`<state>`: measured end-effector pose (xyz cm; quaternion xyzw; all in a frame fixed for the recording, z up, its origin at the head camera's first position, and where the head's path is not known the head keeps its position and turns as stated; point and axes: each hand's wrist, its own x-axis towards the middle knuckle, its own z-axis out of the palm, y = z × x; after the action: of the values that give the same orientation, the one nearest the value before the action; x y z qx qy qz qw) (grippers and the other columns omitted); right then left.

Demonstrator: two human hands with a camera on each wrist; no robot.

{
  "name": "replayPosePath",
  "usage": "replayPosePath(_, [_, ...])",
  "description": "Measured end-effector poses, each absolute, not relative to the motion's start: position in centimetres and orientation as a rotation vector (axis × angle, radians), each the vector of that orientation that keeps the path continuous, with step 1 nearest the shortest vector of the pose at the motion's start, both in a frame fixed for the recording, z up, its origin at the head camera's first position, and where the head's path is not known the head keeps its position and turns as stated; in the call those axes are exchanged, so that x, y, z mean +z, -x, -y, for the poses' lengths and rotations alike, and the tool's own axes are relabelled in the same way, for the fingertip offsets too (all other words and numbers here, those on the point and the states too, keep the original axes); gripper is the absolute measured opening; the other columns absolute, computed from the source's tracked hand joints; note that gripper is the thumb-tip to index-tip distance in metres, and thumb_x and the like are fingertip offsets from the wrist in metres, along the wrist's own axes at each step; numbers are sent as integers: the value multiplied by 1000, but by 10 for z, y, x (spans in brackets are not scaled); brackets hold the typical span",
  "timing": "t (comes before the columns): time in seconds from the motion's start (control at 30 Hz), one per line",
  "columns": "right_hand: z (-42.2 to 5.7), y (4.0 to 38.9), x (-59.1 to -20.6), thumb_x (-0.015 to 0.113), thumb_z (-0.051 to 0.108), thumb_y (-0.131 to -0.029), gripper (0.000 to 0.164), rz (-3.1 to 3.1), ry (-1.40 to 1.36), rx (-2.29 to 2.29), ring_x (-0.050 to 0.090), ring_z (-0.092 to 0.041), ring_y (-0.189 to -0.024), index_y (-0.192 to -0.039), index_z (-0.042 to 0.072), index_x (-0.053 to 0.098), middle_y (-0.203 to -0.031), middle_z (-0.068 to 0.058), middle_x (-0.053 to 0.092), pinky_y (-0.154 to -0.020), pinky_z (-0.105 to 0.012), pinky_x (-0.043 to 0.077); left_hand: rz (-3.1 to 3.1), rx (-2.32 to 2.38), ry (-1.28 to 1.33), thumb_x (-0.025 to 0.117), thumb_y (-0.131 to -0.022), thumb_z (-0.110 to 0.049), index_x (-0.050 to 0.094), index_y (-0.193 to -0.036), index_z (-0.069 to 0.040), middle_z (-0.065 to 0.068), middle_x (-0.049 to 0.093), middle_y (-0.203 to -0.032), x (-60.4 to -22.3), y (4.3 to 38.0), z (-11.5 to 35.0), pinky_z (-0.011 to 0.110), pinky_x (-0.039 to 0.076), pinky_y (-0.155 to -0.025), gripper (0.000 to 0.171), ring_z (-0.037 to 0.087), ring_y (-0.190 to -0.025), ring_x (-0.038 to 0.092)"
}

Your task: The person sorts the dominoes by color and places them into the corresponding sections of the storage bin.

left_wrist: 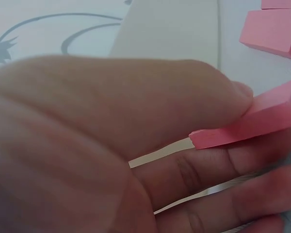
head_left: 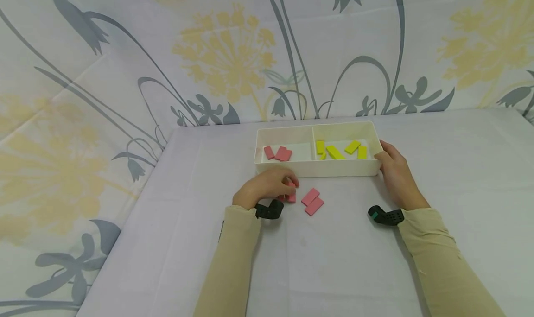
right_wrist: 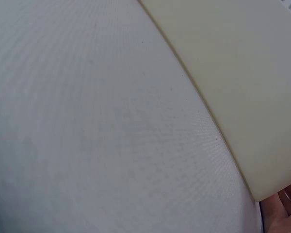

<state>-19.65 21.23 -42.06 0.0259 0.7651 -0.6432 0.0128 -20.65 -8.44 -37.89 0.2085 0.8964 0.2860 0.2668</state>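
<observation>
A white two-compartment box stands on the cloth-covered table. Its left compartment contains several pink blocks, and its right one several yellow blocks. My left hand, just in front of the box, pinches a flat pink block between thumb and fingers. To the right of that hand, two more pink blocks lie touching on the cloth. My right hand holds the right end of the box, its thumb at the front corner. In the right wrist view only a few fingers show beside the box wall.
A white cloth covers the table. Behind and to the left hangs a flower-printed fabric. Each wrist bears a black camera mount.
</observation>
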Motion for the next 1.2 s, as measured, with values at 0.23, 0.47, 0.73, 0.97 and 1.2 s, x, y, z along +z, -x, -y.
replayPosePath(0.23, [-213, 197, -421, 27, 29, -95, 52, -2394, -75, -1989, 16, -18, -132, -143, 13, 16, -147, -3, 14, -106, -42, 16, -2389, 874, -565, 60, -84, -19, 59, -95, -13, 4, 59, -77, -378, 207, 88, 26, 48, -62, 12, 20, -65, 60])
replayPosePath(0.47, [-212, 197, -419, 27, 28, -95, 53, -2390, -69, -2000, 15, -18, -132, -143, 12, 15, -147, -4, 14, -106, -42, 16, -2346, 971, -576, 63, -82, -22, 56, -94, -13, 5, 60, -79, -374, 207, 90, 28, 49, -61, 16, 22, -66, 59])
replayPosePath(0.73, [-213, 196, -420, 27, 27, -95, 53, -2364, -70, -2026, 15, -17, -132, -143, 11, 14, -147, -5, 13, -106, -41, 15, -2305, 1058, -570, 62, -83, -23, 56, -93, -12, 6, 63, -82, -371, 208, 92, 31, 50, -68, 16, 25, -73, 60])
replayPosePath(0.97, [-211, 195, -419, 27, 28, -95, 53, -2379, -64, -2012, 16, -17, -132, -143, 12, 15, -147, -4, 13, -106, -41, 16, -2296, 1115, -623, 57, -87, -20, 58, -93, -13, 11, 64, -84, -369, 210, 94, 36, 50, -71, 10, 28, -74, 60])
replayPosePath(1.2, [-211, 195, -418, 27, 29, -95, 53, -2405, -73, -1982, 16, -18, -132, -144, 12, 14, -147, -5, 13, -105, -42, 17, -2290, 1161, -648, 54, -88, -20, 57, -98, -15, 11, 62, -90, -371, 210, 96, 39, 49, -72, 12, 28, -75, 60])
